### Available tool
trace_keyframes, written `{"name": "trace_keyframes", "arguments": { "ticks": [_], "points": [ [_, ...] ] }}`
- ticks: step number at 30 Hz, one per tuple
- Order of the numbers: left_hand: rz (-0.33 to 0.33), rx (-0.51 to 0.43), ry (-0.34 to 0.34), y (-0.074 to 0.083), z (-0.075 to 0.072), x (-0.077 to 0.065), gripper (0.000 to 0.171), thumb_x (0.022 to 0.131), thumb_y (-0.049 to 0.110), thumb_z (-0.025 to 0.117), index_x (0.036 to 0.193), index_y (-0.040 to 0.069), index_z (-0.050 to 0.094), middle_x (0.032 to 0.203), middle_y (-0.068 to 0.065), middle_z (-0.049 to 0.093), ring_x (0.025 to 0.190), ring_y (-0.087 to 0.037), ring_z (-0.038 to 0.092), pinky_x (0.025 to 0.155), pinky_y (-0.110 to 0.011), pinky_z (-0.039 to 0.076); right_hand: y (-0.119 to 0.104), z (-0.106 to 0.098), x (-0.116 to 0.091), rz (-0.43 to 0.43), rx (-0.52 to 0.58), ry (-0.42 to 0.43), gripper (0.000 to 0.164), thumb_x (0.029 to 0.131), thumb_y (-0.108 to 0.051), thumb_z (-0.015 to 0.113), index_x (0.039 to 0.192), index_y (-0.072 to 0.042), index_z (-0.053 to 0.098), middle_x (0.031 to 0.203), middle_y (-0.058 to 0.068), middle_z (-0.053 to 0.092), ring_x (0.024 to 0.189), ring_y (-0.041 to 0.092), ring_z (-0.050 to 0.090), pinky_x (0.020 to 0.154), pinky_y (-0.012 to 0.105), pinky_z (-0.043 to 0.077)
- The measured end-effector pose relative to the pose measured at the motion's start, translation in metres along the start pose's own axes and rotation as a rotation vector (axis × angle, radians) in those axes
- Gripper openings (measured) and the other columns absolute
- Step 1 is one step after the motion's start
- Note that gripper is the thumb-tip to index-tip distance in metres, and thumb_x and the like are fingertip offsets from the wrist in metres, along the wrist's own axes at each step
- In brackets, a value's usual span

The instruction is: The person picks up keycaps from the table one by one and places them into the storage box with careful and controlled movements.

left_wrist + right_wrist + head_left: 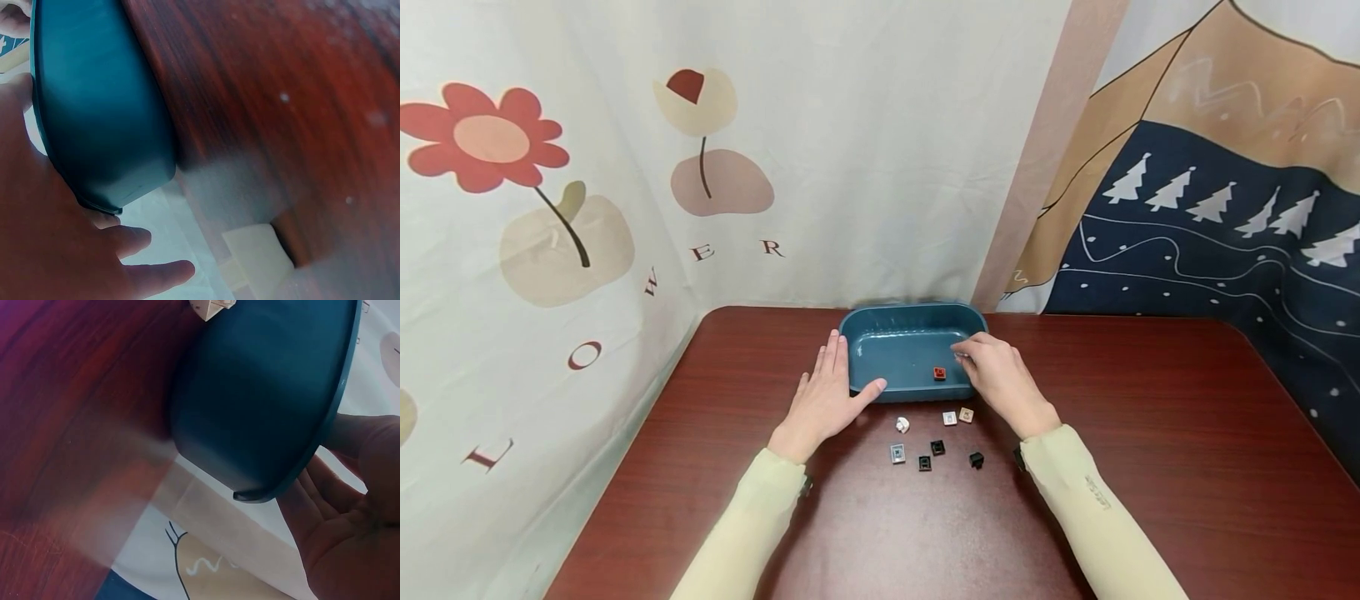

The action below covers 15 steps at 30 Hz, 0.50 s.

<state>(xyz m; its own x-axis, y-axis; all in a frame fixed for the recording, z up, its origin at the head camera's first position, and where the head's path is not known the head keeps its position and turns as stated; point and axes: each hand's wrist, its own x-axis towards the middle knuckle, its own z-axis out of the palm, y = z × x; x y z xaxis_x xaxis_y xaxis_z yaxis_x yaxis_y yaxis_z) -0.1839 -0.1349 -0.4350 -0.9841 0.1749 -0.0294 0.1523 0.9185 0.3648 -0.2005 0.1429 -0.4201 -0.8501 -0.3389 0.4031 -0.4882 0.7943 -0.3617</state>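
Note:
A blue-green tray [913, 394] stands at the back of the table. My left hand [827, 398] lies along its left end, fingers straight and the thumb spread at the front rim. Over the tray's right end, my right hand [1003, 379] pinches a small pale piece, apparently a keycap [958, 357], mostly hidden by the fingers. A red keycap [939, 373] lies inside, near the front wall. In front of the tray are a white keycap [950, 418], a beige keycap [966, 414], a white piece [902, 425], a grey keycap [897, 453] and several black ones [937, 447].
The tray stands on a dark red wooden table [1135, 483], close to its back edge. Behind it hangs a printed curtain [880, 167] with flowers and letters, and a dark blue part with white trees [1210, 208] on the right.

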Motion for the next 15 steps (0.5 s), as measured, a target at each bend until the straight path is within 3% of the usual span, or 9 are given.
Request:
{"name": "trace_keyframes", "arguments": {
  "ticks": [9, 15],
  "points": [
    [-0.003, 0.001, -0.005, -0.0005, 0.0001, -0.0008, 0.107, 0.085, 0.08, 0.035, 0.156, 0.007, 0.0, 0.162, -0.005, -0.006, 0.147, -0.031, 0.006, 0.109, -0.061, 0.02, -0.0047, 0.0022, 0.0035, 0.027, -0.022, -0.058, 0.021, 0.086, -0.008, 0.073, 0.107, -0.004, 0.073, 0.096, 0.009, 0.068, 0.086, 0.021, 0.066, 0.077, 0.038, 0.055],
    [-0.003, -0.006, -0.005, -0.0012, 0.0009, -0.0002, 0.108, 0.084, 0.081, 0.034, 0.156, 0.008, 0.0, 0.162, -0.004, -0.008, 0.147, -0.03, 0.005, 0.11, -0.06, 0.019, -0.0062, 0.0046, 0.002, 0.05, -0.027, -0.088, 0.03, 0.088, -0.014, 0.073, 0.116, -0.004, 0.069, 0.108, 0.012, 0.069, 0.098, 0.025, 0.066, 0.082, 0.041, 0.054]
  ]
}}
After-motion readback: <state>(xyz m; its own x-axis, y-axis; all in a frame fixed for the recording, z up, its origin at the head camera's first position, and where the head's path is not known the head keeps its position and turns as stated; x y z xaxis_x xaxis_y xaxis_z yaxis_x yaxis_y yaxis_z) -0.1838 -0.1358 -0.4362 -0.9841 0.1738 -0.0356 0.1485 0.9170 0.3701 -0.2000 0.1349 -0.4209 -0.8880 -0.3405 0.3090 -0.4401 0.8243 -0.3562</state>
